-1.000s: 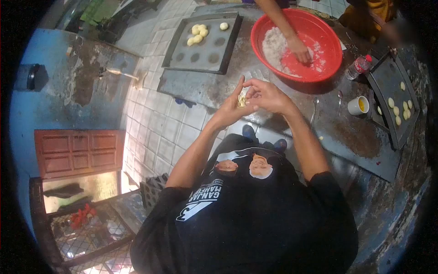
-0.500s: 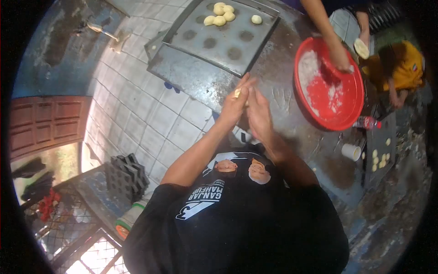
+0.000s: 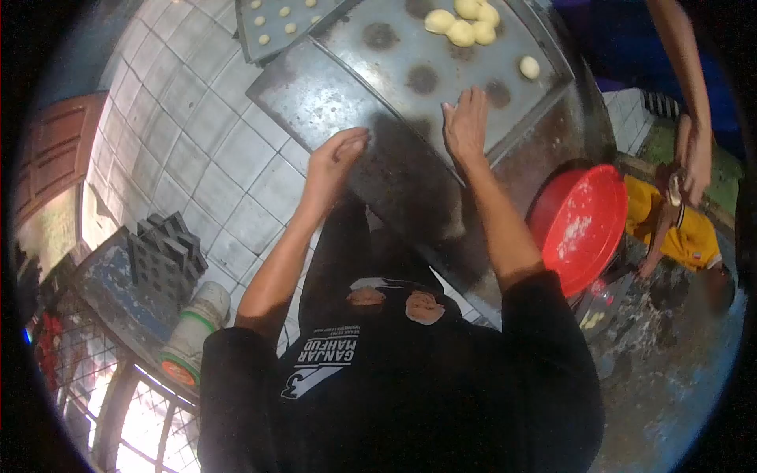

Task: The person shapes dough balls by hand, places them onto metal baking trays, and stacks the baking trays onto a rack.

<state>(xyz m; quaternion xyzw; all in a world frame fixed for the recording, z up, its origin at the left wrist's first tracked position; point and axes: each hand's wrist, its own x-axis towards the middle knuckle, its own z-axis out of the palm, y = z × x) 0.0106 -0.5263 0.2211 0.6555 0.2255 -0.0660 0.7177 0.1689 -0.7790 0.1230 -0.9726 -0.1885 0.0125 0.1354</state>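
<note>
Holds the right hand (image 3: 466, 126) over the tray (image 3: 386, 71), with fingers pressed together and dough balls (image 3: 461, 33) at the far side. Curls the left hand (image 3: 335, 162) at near left; hard to tell around what, if anything.

The black shirt (image 3: 441, 386) reads "3 GANJAR MAHFUD".

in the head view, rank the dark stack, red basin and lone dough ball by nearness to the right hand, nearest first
From the right hand:
1. Lone dough ball: on the large tray, upper right.
2. Red basin: lower right.
3. Dark stack: far lower left.
</note>
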